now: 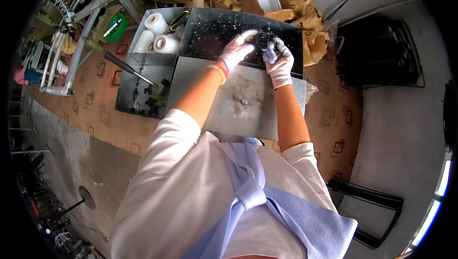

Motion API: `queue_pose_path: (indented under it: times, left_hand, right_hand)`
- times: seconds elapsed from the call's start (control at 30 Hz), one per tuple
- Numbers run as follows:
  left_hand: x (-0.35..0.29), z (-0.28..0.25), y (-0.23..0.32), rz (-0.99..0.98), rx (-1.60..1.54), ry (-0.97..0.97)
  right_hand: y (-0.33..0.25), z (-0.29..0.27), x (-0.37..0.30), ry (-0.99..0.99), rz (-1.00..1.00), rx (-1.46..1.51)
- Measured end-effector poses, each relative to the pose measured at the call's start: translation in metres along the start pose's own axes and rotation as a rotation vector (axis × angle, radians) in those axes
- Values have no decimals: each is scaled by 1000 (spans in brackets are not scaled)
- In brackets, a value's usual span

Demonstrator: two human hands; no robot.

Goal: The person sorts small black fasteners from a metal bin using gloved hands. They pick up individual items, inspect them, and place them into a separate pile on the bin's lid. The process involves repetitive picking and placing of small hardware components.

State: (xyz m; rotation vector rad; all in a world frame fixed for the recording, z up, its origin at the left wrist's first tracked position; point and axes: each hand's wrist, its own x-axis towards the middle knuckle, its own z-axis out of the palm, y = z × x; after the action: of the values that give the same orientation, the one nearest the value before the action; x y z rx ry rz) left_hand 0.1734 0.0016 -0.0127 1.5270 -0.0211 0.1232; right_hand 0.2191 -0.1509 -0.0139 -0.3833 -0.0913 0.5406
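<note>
White-gloved hands work in the far black tray; left hand spread flat, right hand pinching 1 small dark part that could slip from the gloved fingertips into the clutter.

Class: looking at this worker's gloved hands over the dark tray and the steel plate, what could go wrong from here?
1. The left hand reaches among small dark parts in the black tray; thin gloves might snag or get pricked.
2. The hammer lies loose on a side tray and could be knocked off.
</note>
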Motion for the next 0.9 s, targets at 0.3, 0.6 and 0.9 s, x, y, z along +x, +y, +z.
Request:
queue_pose_path:
  times: [0.3, 0.6, 0.9]
  left_hand:
    - [7, -3, -22, -52, 104, -54]
    - [-4, 1, 5, -285, -100, -47]
    - [0, -3, -13, -57, -396, 96]
  right_hand:
    - [1, -2, 1, -59, 18, 0]
    - [4, 4, -1, 55, -45, 11]
    - [7, -3, 4, -1, 6, -146]
